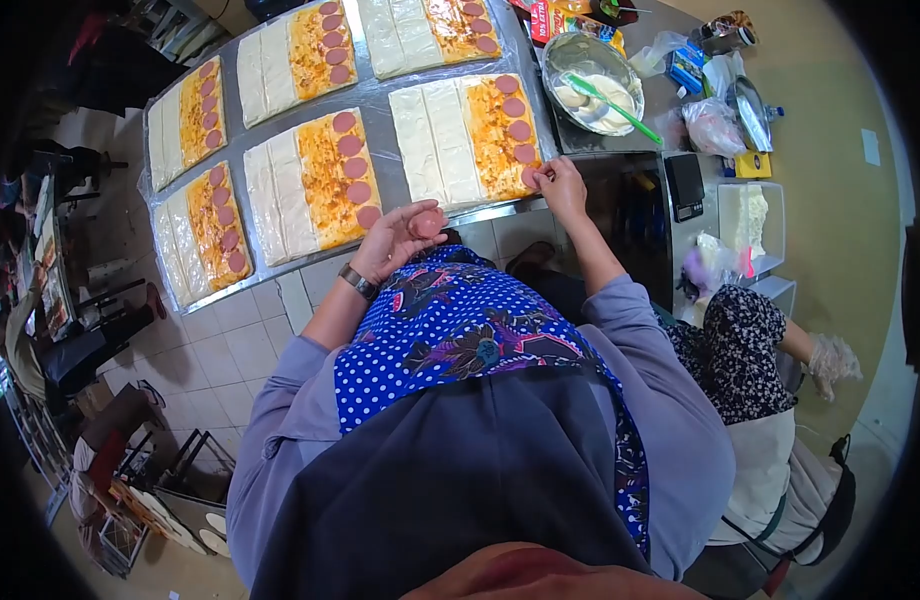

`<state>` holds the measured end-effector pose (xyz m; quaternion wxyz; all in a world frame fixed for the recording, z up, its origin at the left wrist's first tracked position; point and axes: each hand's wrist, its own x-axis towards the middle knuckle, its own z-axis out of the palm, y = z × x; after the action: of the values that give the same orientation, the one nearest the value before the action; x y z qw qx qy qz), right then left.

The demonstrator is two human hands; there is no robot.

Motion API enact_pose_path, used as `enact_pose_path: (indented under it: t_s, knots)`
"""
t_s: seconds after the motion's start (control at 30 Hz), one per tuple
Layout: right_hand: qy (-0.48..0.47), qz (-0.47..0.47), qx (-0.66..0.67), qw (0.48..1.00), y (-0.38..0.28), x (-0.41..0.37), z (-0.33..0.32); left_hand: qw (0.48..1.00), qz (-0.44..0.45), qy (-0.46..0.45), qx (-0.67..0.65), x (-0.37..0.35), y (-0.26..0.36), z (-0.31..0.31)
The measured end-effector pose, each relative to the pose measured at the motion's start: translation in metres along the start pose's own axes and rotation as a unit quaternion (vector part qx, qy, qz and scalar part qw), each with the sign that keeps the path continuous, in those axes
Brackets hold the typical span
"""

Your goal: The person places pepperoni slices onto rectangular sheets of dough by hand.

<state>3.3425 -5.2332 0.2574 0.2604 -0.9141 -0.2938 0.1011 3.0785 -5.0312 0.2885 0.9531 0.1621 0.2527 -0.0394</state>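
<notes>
In my left hand, near the table's front edge, is a small stack of round pink sausage slices. My right hand pinches a sausage slice at the lower right corner of the nearest dough sheet. That sheet has an orange-brown sauce strip and a column of sausage slices along its right edge. Several similar sheets, such as the middle one, lie on the plastic-covered metal table, each with sauce and a row of slices.
Right of the sheets stands a metal bowl of white cream with a green spatula. Beyond it are plastic bags, a black scale and a clear container. A co-worker's gloved hand is at the right.
</notes>
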Motion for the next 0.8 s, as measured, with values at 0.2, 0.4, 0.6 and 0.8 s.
enact_pose_path:
  t_s: [0.2,0.4,0.6,0.8]
  knots:
    - [-0.061,0.04,0.176,0.982,0.025,0.012,-0.003,1.0,0.018,0.008,-0.006,-0.006,0.002,-0.001]
    - [-0.062,0.118,0.384,0.914,0.011,0.011,-0.042,0.999,0.032,0.018,-0.006,-0.013,0.004,-0.006]
    - [-0.129,0.036,0.279,0.951,0.023,0.001,-0.007,0.999,0.022,0.035,-0.002,-0.023,0.007,-0.011]
    - [-0.058,-0.036,0.005,0.998,0.014,-0.003,-0.01,0.997,0.034,0.064,0.01,-0.034,0.003,-0.009]
